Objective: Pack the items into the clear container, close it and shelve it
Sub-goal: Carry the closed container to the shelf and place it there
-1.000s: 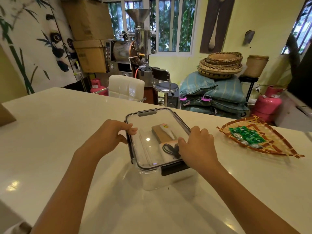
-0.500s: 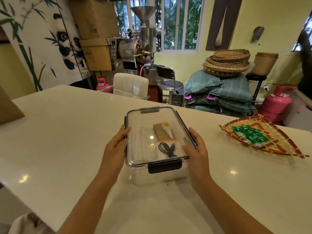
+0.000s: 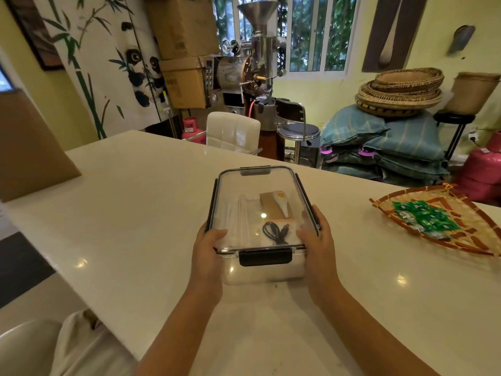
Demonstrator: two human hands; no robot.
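Observation:
The clear container (image 3: 261, 272) stands on the white counter (image 3: 130, 213) in front of me, its clear lid (image 3: 257, 185) with black latches lying on top. Through the lid I see a black cable (image 3: 275, 232), white strips, a brown card and a small white tube. My left hand (image 3: 207, 251) grips the container's left side near the front corner, thumb on the lid. On the right side, my right hand (image 3: 315, 242) holds the matching front corner, thumb on the lid too.
A woven fan-shaped tray (image 3: 444, 221) with green packets (image 3: 423, 217) lies on the counter to the right. A brown cardboard piece (image 3: 29, 147) leans at the left edge. Beyond the counter stand a white chair (image 3: 233, 131), a stool and a metal machine.
Both hands slid from the lid's top to the container's sides and then back toward its front corners, thumbs now resting on the lid. The view shifted slightly.

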